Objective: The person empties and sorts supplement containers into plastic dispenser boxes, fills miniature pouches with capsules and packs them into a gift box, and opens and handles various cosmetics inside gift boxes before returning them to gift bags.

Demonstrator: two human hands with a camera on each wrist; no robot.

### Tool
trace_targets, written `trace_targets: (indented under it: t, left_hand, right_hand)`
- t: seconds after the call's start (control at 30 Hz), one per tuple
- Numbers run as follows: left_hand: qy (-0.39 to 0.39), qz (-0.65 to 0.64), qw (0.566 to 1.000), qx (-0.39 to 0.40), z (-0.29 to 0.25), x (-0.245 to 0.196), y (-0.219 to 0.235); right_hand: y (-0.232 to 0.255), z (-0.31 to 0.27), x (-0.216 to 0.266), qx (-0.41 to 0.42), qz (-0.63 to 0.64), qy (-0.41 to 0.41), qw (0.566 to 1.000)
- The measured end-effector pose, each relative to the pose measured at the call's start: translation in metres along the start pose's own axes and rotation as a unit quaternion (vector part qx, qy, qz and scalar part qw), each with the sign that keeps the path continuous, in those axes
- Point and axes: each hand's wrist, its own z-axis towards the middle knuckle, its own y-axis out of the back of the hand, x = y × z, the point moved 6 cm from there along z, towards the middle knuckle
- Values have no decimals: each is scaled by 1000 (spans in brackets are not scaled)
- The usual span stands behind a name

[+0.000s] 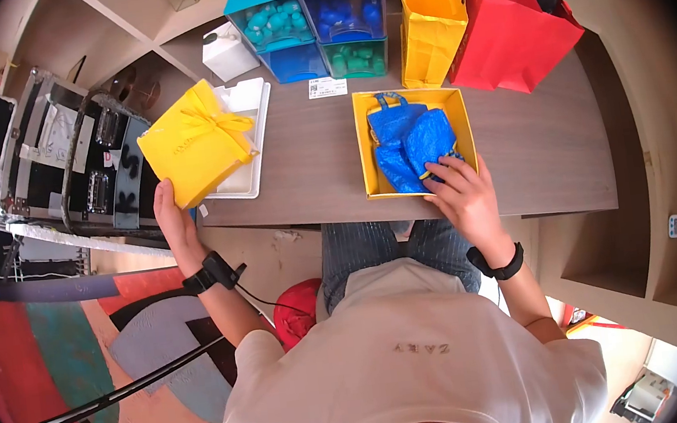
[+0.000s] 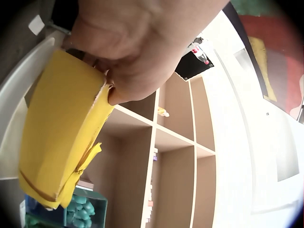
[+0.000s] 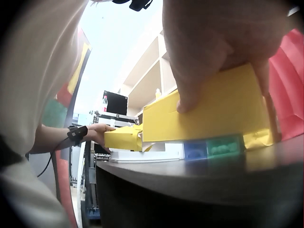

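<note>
In the head view, the left hand point(image 1: 177, 221) grips the near edge of a yellow lid point(image 1: 187, 162) with a yellow ribbon bow, tilted over the white tray. The left wrist view shows the lid point(image 2: 57, 118) under the left hand point(image 2: 130, 52). An open yellow box point(image 1: 365, 154) stands on the table, holding a crumpled blue bag point(image 1: 401, 133) with handles. The right hand point(image 1: 471, 205) grips the box's near right corner, fingers reaching over the rim onto the bag. In the right wrist view, a digit of the right hand point(image 3: 213, 42) presses the outer wall of the box point(image 3: 213, 114).
A white tray point(image 1: 255, 175) lies left on the table point(image 1: 550, 162). Teal and blue drawers point(image 1: 279, 22), a white container point(image 1: 229, 53) and a small card point(image 1: 328, 87) are at the back. Yellow point(image 1: 431, 34) and red point(image 1: 494, 35) paper bags stand back right. Black equipment point(image 1: 112, 162) is left.
</note>
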Motion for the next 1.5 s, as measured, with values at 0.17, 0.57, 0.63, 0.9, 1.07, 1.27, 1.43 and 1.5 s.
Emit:
trace_targets:
  t: [0.17,0.57,0.63,0.9,1.07,1.27,1.43,1.5]
  left_hand:
    - [12,4,999,47,-39,-28,-47]
    - [114,-123,980,111,-99,17,-133]
    - [150,-149,971,112,-105,22,-151]
    - [177,-111,970,125,-111,51,-182]
    - [189,-126,962,150,-124,64,-195]
    - [210,-162,945,192,-143,76,-209]
    - [124,13,974,190,-148,69,-209]
    - [73,52,980,178,-148,68,-208]
  right_hand:
    - [23,18,14,-28,-2,12,1000]
    - [26,14,28,-41,-80,8,996]
    - [31,13,26,-35,-104,-2,994]
    - [30,1,2,-2,-102,39,994]
    - [34,4,0,-4,-92,59,994]
    - [11,3,6,-14,-51,69,996]
    - [6,5,-9,-61,165,-74,982]
    - [5,4,-18,-61,165,-95,980]
